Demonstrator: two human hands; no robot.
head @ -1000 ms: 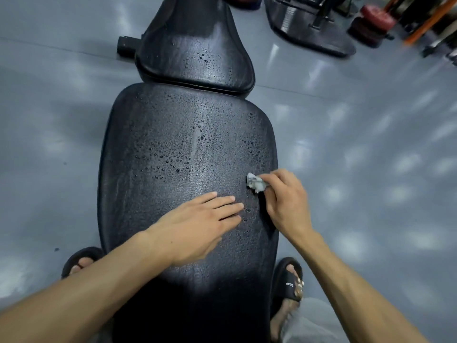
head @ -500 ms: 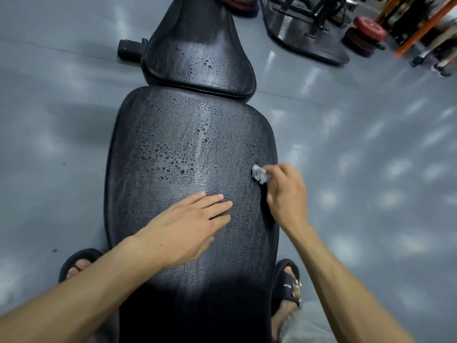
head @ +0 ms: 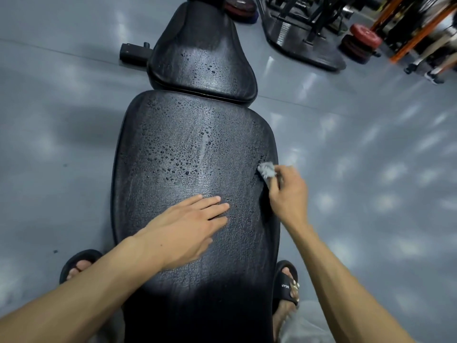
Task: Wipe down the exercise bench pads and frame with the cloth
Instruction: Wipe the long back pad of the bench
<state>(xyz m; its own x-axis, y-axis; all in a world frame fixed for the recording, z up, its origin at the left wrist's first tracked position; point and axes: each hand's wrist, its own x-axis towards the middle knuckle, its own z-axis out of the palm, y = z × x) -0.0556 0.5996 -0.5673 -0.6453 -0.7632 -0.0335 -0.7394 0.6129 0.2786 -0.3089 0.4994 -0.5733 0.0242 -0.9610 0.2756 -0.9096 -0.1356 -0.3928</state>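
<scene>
A long black back pad point(head: 173, 144) of the exercise bench fills the middle of the view, beaded with water drops. Beyond it lies the smaller black seat pad point(head: 200, 53), also wet. My left hand point(head: 183, 229) rests flat on the back pad, fingers together, holding nothing. My right hand point(head: 288, 191) is at the pad's right edge, pinching a small crumpled grey cloth point(head: 267, 169) against the pad surface. A black frame stub point(head: 132, 53) sticks out left of the seat pad.
Grey glossy floor surrounds the bench. My feet in black slides point(head: 285, 283) stand either side of the near end. Weight plates point(head: 363, 38), a black machine base point(head: 304, 43) and orange rack posts point(head: 420, 28) stand at the far right.
My right hand has slid the cloth forward along the right edge of the back pad. My left hand has stayed flat on the pad.
</scene>
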